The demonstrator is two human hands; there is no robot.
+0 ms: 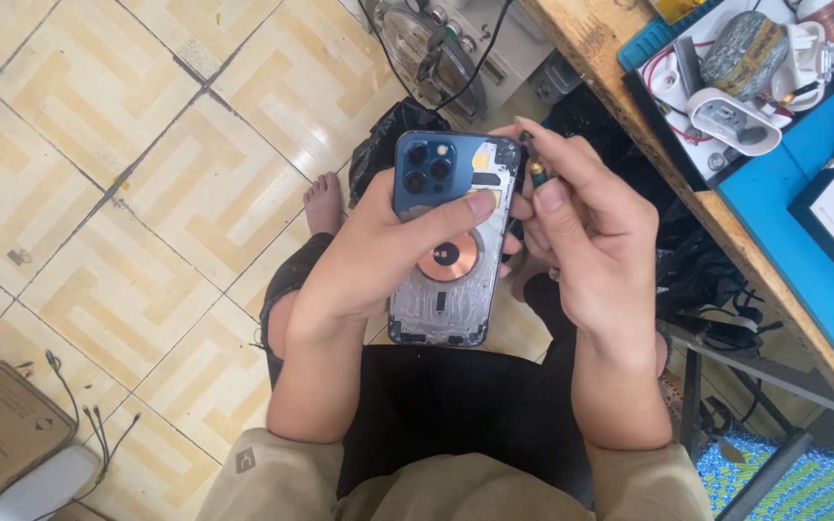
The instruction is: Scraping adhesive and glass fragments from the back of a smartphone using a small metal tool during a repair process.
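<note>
Both hands (pixel 388 241) (pixel 586 241) grip a phone housing (pixel 451 241) beside the cluttered workbench (pixel 629 58).

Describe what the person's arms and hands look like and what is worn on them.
Both the left hand and the right hand are bare, with no gloves. The forearms are uncovered up to short khaki sleeves at the bottom edge of the view; the left sleeve carries a small pale mark. The fingernails are short and unpainted. No watch or bracelet shows on either wrist.

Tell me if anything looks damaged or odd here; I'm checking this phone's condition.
The blue phone housing held by the left hand is gutted: its copper coil lies exposed. The right hand pinches a small tool at its edge.
</note>
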